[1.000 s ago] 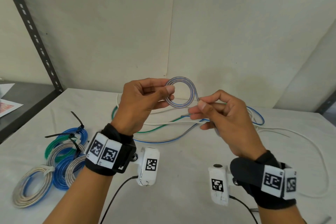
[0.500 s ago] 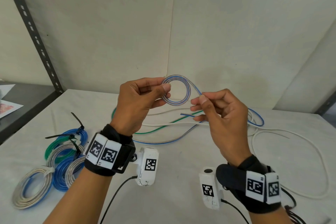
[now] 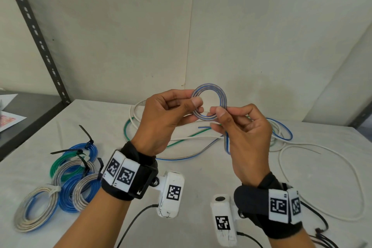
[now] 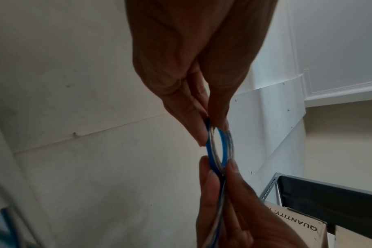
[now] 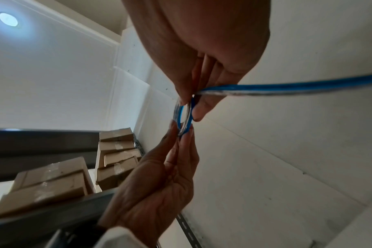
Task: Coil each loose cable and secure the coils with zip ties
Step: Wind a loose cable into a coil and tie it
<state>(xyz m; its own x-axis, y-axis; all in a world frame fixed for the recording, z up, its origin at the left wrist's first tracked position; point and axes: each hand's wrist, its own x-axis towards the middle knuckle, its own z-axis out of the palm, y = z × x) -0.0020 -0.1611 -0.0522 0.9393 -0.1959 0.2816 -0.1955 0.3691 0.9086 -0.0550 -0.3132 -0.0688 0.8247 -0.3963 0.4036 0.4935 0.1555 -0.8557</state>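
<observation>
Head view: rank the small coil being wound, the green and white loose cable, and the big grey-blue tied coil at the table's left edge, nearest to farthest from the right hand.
1. Small coil: pinched by the right hand, and by the left hand.
2. Green and white loose cable: on the table, just left of that hand.
3. Big grey-blue tied coil: far left, near edge.

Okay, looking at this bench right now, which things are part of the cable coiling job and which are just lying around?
Part of the job:
- blue and silver coil, pinched by left hand and right hand
- loose cables on the table
- tied coils
- black zip ties

Just lying about:
- papers on the side shelf
- cardboard boxes
</observation>
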